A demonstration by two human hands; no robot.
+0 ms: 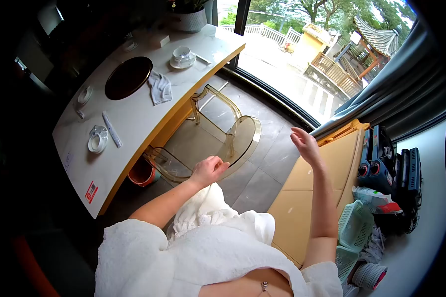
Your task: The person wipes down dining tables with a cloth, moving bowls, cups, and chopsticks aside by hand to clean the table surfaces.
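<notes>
My left hand [210, 171] is in front of me at centre, fingers curled together. It overlaps the curved back of a clear chair with a gold-coloured frame [255, 141]; whether it grips that back I cannot tell. To the right, my right hand [305, 143] is raised in the air with its fingers stretched out and bent slightly at the wrist, holding nothing. Below it is the tan top of a cabinet [306, 205]. White clothing [208, 252] covers my body beneath both arms.
A white table [139, 126] at left carries cups, a round dark plate [129, 78] and a grey cloth [159, 88]. Under it stands a reddish bin [142, 172]. Portable stoves [376, 161] and green baskets [356, 225] line the right wall. A large window [287, 64] lies ahead.
</notes>
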